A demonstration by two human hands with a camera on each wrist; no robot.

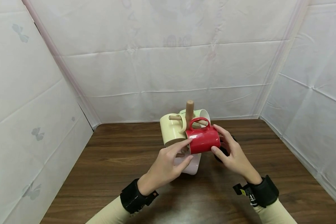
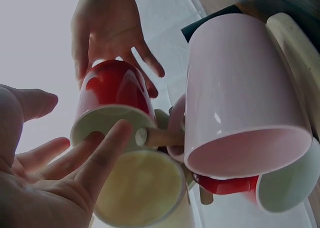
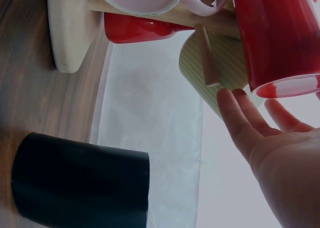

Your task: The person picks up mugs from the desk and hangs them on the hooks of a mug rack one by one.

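A red mug (image 1: 203, 140) lies sideways in front of a wooden mug rack (image 1: 189, 112), its handle uppermost. At its base end, my right hand (image 1: 233, 155) grips it between thumb and fingers. My left hand (image 1: 163, 165) is at the rim end, index fingertip touching the mug near the rim; its fingers look extended in the left wrist view. A peg (image 2: 162, 137) shows beside the rim there. Whether the handle sits on a peg cannot be told. Next to the red mug hang a yellow mug (image 1: 170, 128) and a light green ribbed mug (image 3: 220, 62).
A pink mug (image 2: 245, 92) hangs low on the rack, below my left hand. Another red mug (image 3: 137, 28) is on the rack's far side. A black mug-like cylinder (image 3: 82, 180) stands on the wooden table (image 1: 114, 161), right of the rack. White sheeting (image 1: 162, 71) encloses the table.
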